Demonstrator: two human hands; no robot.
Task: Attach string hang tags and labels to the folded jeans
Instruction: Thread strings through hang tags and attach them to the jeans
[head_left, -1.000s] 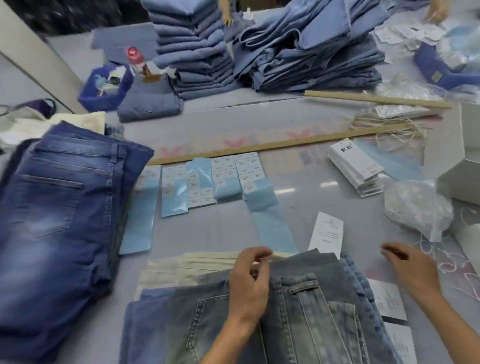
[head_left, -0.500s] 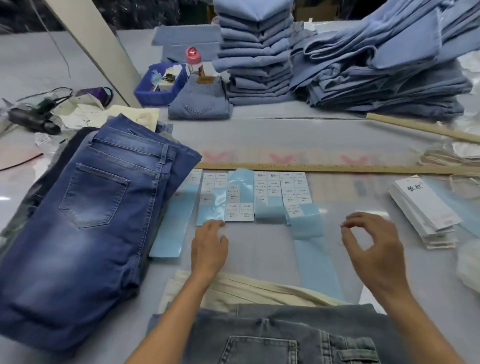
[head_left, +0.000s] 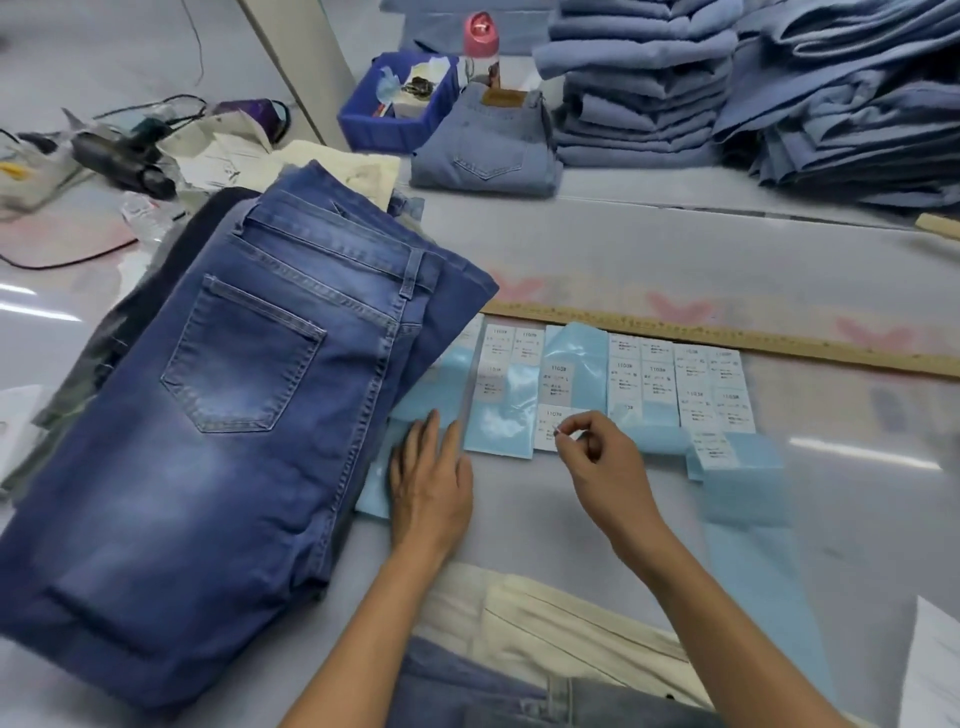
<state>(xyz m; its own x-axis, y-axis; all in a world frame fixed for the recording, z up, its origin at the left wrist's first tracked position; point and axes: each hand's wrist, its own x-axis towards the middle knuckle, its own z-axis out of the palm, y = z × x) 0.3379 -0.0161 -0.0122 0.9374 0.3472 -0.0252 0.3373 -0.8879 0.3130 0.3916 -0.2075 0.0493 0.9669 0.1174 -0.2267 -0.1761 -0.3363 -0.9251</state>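
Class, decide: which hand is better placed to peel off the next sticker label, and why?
Right. The right hand already pinches a white label on the backing strip, while the left hand lies flat, pressing the blue backing sheet.

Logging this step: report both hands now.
Left hand: open, flat on blue backing strip.
Right hand: pinching a label.

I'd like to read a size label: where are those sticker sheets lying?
In the head view, the label sheets lie mid-table just below the wooden ruler, right of the dark blue jeans, directly ahead of both hands.
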